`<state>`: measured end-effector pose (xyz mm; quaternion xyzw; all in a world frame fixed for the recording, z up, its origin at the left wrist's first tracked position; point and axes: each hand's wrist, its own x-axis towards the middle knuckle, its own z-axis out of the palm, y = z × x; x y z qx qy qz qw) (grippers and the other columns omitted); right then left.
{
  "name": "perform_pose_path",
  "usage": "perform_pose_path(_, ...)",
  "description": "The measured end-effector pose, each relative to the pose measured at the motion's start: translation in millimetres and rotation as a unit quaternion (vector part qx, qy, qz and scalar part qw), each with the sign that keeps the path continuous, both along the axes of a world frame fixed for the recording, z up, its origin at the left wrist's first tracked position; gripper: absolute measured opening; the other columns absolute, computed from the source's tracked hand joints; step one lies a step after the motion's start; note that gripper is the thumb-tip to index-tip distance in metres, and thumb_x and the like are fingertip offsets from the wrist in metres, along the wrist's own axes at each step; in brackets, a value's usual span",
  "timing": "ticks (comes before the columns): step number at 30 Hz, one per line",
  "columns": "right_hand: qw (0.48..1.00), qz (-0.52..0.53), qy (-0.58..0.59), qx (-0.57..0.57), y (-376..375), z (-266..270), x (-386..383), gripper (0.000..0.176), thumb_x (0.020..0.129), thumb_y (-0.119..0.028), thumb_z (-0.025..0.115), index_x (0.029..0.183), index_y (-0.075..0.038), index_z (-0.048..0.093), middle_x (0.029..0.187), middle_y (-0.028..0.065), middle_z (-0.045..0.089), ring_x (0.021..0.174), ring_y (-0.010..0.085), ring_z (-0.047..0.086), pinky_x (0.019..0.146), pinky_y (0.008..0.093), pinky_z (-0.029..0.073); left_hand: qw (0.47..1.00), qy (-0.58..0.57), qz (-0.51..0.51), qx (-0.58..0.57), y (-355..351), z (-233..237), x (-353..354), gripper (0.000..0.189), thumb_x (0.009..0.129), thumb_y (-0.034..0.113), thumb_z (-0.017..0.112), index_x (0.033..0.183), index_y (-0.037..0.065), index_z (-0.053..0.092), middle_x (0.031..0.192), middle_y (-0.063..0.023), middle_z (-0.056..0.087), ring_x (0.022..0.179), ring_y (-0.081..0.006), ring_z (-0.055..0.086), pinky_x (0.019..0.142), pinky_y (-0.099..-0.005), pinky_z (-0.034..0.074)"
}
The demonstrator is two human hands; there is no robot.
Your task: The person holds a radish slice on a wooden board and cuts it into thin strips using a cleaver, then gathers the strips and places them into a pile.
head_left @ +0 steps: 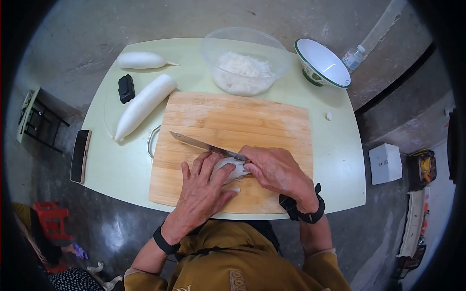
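Fingers of the left hand (201, 191) are curling over a radish piece (232, 169), pressing it down onto the cutting board (242, 116), with the thumb spreading toward the other hand. The right hand (276, 169) is closing in a fist around the handle of a knife (201, 144); the handle itself is hidden inside the grip. The radish piece is lying directly between the two hands and touching both, though the left hand is covering far more of it.

The blade is running out from the right knuckles, up and to the left, passing just beyond the left fingertips and ending over bare board. Its long axis is crossing the far side of the piece at a slant. The piece itself seems to be lying left to right, from left palm toward right hand. So much of it is under the fingers that its full length is not showing. Whether the edge is resting on the radish or already in it is hard to make out.

Beyond the left hand and off the board, a whole radish (145, 104) is lying slanted. Straight beyond both hands, a clear bowl (213, 48) is holding white shreds (245, 68). Beyond the right hand, a green-rimmed bowl (320, 60) is tilting at the table's far corner.
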<state>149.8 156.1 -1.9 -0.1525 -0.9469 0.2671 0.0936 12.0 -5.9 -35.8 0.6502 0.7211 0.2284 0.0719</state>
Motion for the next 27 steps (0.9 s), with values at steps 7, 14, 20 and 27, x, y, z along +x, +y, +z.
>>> perform_pose_path(7, 0.995, -0.09, 0.003, -0.03, 1, 19, 16, 0.012, 0.089, -0.014, 0.056, 0.095, -0.005, 0.05, 0.075, 0.018, 0.057, 0.075, 0.0406, 0.056, 0.062, 0.0484, 0.041, 0.999, -0.013, -0.013, -0.029, 7, 7, -5, 0.077, 0.069, 0.043, 0.079, 0.132, 0.017, 0.044, 0.144, -0.0156, 0.035, 0.137, -0.0377, 0.029, 0.099, -0.0634, 0.029)
perform_pose_path(14, 0.973, -0.189, -0.024, -0.128, -15, 6, 41, 0.014, 0.089, -0.011, 0.054, 0.094, -0.001, 0.047, 0.068, 0.0219, 0.053, 0.069, 0.0441, 0.053, 0.062, 0.0497, 0.04, 0.994, -0.027, -0.084, -0.065, 28, 9, -20, 0.081, 0.072, 0.044, 0.076, 0.139, 0.016, 0.04, 0.152, -0.0146, 0.027, 0.143, -0.0365, 0.02, 0.104, -0.063, 0.03)
perform_pose_path(20, 0.986, -0.16, -0.007, -0.038, -16, 3, 35, 0.016, 0.09, -0.012, 0.055, 0.095, 0.002, 0.048, 0.072, 0.0236, 0.055, 0.072, 0.0449, 0.053, 0.062, 0.0474, 0.039, 0.993, -0.016, -0.099, -0.065, 29, 7, -23, 0.07, 0.075, 0.033, 0.076, 0.135, 0.013, 0.045, 0.14, -0.0142, 0.041, 0.135, -0.0348, 0.033, 0.102, -0.0562, 0.035)
perform_pose_path(27, 0.987, -0.131, 0.0, -0.089, -30, 6, 35, 0.016, 0.09, -0.012, 0.056, 0.097, 0.001, 0.049, 0.071, 0.0236, 0.054, 0.071, 0.0455, 0.053, 0.062, 0.0479, 0.039, 0.994, -0.008, -0.054, 0.098, 19, -7, -5, 0.062, 0.07, 0.011, 0.077, 0.126, 0.002, 0.052, 0.112, -0.0132, 0.056, 0.104, -0.0311, 0.052, 0.089, -0.0416, 0.041)
